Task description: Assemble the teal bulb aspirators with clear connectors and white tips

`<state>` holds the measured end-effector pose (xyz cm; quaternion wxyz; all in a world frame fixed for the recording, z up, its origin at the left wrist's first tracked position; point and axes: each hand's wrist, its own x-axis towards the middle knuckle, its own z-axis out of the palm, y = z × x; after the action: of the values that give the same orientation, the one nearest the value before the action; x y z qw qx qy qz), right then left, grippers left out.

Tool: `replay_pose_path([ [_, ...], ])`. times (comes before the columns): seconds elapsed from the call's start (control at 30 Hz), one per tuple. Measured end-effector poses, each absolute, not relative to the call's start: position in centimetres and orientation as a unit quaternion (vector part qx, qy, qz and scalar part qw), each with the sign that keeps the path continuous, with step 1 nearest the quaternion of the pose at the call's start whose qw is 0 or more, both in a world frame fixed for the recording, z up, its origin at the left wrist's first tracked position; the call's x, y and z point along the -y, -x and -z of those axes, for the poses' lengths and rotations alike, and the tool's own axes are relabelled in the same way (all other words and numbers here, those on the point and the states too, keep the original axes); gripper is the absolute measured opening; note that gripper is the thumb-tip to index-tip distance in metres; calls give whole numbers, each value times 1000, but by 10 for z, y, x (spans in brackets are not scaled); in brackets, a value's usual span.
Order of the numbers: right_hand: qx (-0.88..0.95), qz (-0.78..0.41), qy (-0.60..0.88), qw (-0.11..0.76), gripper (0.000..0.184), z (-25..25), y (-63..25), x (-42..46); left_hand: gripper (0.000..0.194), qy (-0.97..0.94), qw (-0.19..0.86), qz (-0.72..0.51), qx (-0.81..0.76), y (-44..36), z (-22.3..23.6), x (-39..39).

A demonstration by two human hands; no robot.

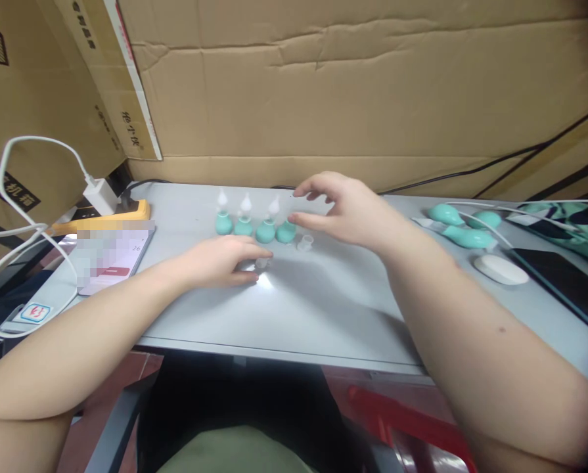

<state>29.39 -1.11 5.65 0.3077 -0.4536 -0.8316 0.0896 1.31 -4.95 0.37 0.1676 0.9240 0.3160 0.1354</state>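
Observation:
A row of several teal squeeze bulbs stands upright on the grey desk. Three of them, at the left, carry clear pointed tips. My right hand is beside the rightmost bulb, thumb and fingers apart; whether it touches that bulb cannot be told. In front of the row my left hand rests low over the desk, thumb and forefinger around a small clear plastic piece. A similar clear cup-shaped piece sits on the desk below my right hand.
At the left are a lit phone, white cables and a yellow power strip with a charger. More teal bulbs, a white oval case and a dark tablet-like slab lie right. Cardboard backs the desk.

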Motion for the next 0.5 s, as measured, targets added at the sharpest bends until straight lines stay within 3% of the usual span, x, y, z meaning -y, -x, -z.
replay_pose_path([
  [0.13,858,-137,472,147,24,-78,-308,23,36,-925,170,-129,-314,-14,-4,48],
  [0.2,872,-149,454,108,19,-75,-308,29,33,-927,170,-127,-310,-14,-3,48],
  [0.33,885,-81,438,133,10,-53,-301,37,29,-925,169,-129,-314,-14,-3,46],
  [0.5,916,-27,373,144,16,-33,-290,38,28,-921,171,-142,-320,-13,-1,45],
])
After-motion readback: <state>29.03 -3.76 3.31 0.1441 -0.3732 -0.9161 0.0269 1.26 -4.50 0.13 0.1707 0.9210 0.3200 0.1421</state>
